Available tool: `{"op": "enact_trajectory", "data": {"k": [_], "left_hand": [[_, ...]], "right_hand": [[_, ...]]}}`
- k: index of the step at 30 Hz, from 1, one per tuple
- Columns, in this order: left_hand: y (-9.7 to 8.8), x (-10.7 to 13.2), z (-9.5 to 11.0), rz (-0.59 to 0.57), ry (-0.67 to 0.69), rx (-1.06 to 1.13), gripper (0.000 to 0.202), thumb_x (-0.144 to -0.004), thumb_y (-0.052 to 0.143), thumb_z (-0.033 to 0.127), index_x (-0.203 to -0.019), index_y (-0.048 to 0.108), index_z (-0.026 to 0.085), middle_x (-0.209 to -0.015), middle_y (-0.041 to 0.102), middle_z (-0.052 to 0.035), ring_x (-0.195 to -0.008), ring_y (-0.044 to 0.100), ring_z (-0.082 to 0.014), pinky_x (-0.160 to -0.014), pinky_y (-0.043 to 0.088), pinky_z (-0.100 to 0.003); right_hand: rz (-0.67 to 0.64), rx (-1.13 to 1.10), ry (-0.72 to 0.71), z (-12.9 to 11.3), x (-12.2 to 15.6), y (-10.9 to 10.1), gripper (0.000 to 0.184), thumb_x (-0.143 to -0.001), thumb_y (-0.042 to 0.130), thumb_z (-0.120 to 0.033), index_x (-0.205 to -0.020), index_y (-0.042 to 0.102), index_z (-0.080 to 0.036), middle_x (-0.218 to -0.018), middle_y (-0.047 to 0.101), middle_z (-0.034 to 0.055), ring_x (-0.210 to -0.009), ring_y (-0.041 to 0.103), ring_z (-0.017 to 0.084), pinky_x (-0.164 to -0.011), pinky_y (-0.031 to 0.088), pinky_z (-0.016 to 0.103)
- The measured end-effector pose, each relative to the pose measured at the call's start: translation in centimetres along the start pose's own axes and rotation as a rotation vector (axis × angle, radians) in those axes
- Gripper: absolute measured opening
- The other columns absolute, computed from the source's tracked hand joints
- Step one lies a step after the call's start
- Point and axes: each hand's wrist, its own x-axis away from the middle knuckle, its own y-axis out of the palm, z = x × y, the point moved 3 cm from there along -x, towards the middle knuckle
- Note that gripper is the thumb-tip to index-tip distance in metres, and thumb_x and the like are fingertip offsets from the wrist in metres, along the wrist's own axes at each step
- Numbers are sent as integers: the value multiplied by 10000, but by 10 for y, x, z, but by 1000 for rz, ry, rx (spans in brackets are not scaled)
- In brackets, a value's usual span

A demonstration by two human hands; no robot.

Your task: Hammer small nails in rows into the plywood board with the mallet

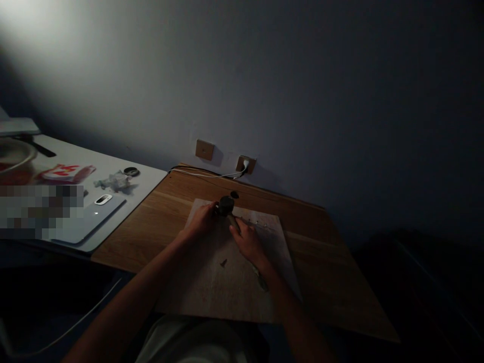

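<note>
The right hand (247, 243) is wrapped tight around the handle of a hammer (226, 204), whose dark head sits near the twelve o'clock edge of the board (212, 287). The left hand (203, 220), at eight o'clock from that head, has its fingertips bunched beside it. It's too dim to tell whether they pinch anything. A small dark piece (223, 262) lies on the board at six o'clock from the head.

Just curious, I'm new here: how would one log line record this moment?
right hand: grips hammer | left hand: beside its head | board: under both | small dark piece: loose on board
</note>
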Motion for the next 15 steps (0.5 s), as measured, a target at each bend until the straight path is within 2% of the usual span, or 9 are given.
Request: {"op": "enact_trajectory", "data": {"k": [6, 8, 12, 15], "left_hand": [[-3, 1, 4, -26, -22, -11, 358, -830, 557, 123, -1176, 647, 137, -953, 747, -103, -874, 706, -238, -754, 516, -289], [-7, 5, 10, -38, 17, -34, 371, -833, 559, 124, -1197, 626, 139, -1008, 728, -109, -925, 690, -242, -812, 525, -314], [-20, 25, 33, -62, 172, -189, 328, -857, 568, 139, -1182, 604, 166, -1116, 646, -109, -1021, 627, -241, -910, 510, -360], [-27, 47, 58, -233, 372, -286, 269, -872, 546, 76, -1106, 622, 187, -1055, 615, -74, -926, 605, -200, -857, 496, -322]], "right_hand": [[-14, -18, 0, 2, 1, 1, 329, -992, 484, -322, -1203, 683, -166, -976, 761, 122, -906, 708, 245, -759, 458, 293], [-16, -33, 5, 5, 8, -2, 341, -992, 471, -334, -1213, 679, -179, -943, 758, 103, -863, 705, 236, -752, 466, 297], [-43, -82, 38, 22, 33, -13, 376, -980, 463, -376, -1199, 705, -188, -846, 740, 82, -791, 705, 241, -697, 483, 309], [-86, -143, 123, 43, 57, -21, 459, -967, 464, -438, -1283, 682, -187, -853, 742, 79, -798, 713, 256, -687, 507, 325]]}}
